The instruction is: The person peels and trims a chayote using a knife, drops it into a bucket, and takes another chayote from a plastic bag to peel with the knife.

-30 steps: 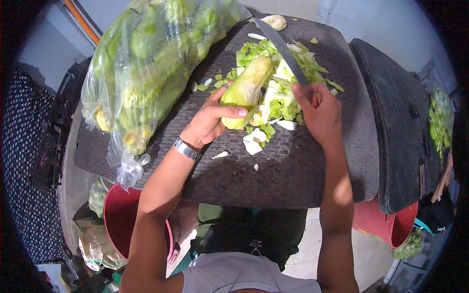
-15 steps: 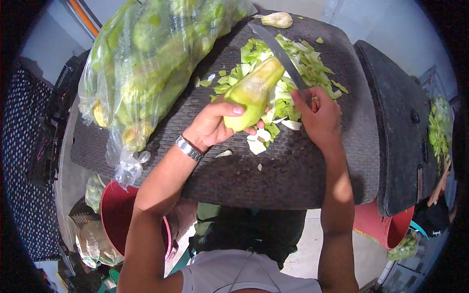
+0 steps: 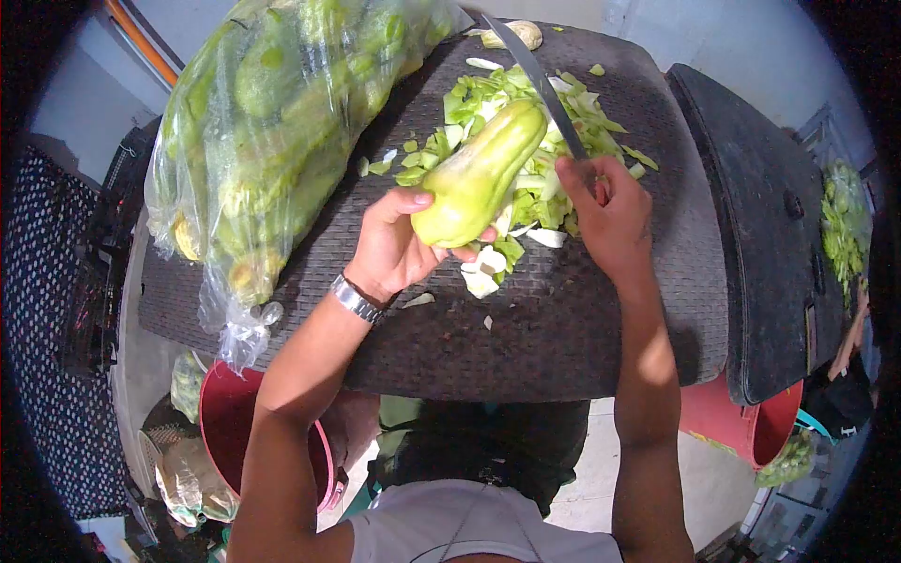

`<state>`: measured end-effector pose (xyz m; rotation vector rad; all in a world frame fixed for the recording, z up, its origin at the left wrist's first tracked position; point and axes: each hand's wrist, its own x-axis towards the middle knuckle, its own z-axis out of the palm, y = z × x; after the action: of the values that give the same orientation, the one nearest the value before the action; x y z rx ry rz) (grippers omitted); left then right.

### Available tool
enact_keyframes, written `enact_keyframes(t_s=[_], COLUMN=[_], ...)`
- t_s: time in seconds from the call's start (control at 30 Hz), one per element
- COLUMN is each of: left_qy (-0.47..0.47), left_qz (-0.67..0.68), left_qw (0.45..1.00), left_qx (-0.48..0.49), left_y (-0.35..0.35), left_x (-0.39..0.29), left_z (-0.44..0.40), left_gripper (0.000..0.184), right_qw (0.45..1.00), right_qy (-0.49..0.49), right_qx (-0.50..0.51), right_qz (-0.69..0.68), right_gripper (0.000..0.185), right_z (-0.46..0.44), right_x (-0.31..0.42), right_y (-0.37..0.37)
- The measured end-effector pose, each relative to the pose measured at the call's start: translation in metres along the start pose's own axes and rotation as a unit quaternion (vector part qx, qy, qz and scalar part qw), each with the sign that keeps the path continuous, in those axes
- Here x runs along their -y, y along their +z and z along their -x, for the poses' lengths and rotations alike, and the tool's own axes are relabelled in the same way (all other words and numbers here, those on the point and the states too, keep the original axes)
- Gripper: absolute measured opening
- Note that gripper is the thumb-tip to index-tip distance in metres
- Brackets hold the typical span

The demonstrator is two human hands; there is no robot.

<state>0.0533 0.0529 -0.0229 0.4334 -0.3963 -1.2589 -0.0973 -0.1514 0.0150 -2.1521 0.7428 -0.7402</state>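
My left hand (image 3: 399, 246) holds a pale green, pear-shaped vegetable (image 3: 479, 178) by its wide lower end, thumb on top and fingers beneath. The vegetable tilts up to the right. My right hand (image 3: 608, 208) is closed round the handle of a long knife (image 3: 540, 80), whose blade points up and left, just right of the vegetable's narrow end. Beneath and behind them, green and white peelings (image 3: 587, 122) lie heaped on a dark woven-textured tabletop (image 3: 488, 347). A brownish, pale piece (image 3: 514, 36) rests at the table's far edge.
A large clear plastic bag (image 3: 282, 141) full of green vegetables lies on the table's left. Red buckets (image 3: 225, 413) (image 3: 741, 422) stand below the near edge on both sides. A black case-like panel (image 3: 760, 244) is at the right, with bagged greens (image 3: 843, 225) beyond it.
The vegetable has turned in my left hand, showing a smoother, greener side. My left thumb has shifted toward its left edge. The knife remains in my right hand, close beside it.
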Motion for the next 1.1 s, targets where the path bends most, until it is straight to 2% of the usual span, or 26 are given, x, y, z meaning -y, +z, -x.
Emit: enact_keyframes(t_s=[0.03,0.13,0.23,0.33,0.43,0.47,0.57,0.63,0.73,0.8,0.9,1.03,1.1], left_qy=[-0.027,-0.035,-0.025,-0.007,0.057,0.064,0.100,0.115,0.141,0.148,0.143,0.147,0.127], left_qz=[0.059,0.115,0.073,-0.028,-0.215,-0.212,-0.316,-0.350,-0.404,-0.435,-0.475,-0.358,-0.334], left_qw=[0.997,0.991,0.996,0.999,0.970,0.968,0.927,0.909,0.877,0.862,0.843,0.898,0.911], left_qx=[0.034,0.064,0.050,-0.028,-0.099,-0.120,-0.175,-0.194,-0.218,-0.214,-0.208,-0.209,-0.205], left_y=[-0.005,-0.014,-0.011,-0.005,0.006,0.012,0.017,0.020,0.024,0.020,0.016,0.018,0.015], left_x=[-0.001,0.004,0.003,0.002,0.006,0.006,0.009,0.012,0.015,0.015,0.014,0.012,0.008], left_z=[0.000,0.001,0.001,0.003,0.001,0.001,-0.001,-0.001,-0.002,-0.002,0.001,0.002,0.002], left_gripper=[0.072,0.069,0.065,0.062,0.060,0.063,0.063,0.063,0.062,0.062,0.062,0.065,0.069], right_qw=[1.000,1.000,1.000,1.000,0.999,0.999,0.997,0.991,0.985,0.982,0.984,0.995,0.994], right_qy=[-0.001,0.006,-0.008,0.014,0.031,0.010,-0.054,-0.095,-0.080,-0.083,-0.089,-0.067,-0.060], right_qx=[-0.001,0.001,0.000,0.012,0.034,0.035,0.058,0.096,0.150,0.169,0.149,0.066,0.065], right_qz=[0.000,-0.002,-0.002,0.001,0.015,0.012,0.007,0.007,-0.022,0.017,0.039,-0.024,-0.071], right_gripper=[0.045,0.046,0.045,0.045,0.049,0.050,0.053,0.055,0.058,0.058,0.058,0.056,0.056], right_z=[0.000,0.002,0.001,0.002,0.001,0.002,0.006,0.010,0.017,0.025,0.031,0.018,0.012], right_x=[0.001,0.002,0.000,0.004,0.005,0.004,0.001,0.000,0.008,0.019,0.018,-0.001,-0.008], right_y=[0.000,0.000,0.001,0.000,-0.001,0.000,0.002,0.001,0.008,0.013,0.020,0.020,0.012])
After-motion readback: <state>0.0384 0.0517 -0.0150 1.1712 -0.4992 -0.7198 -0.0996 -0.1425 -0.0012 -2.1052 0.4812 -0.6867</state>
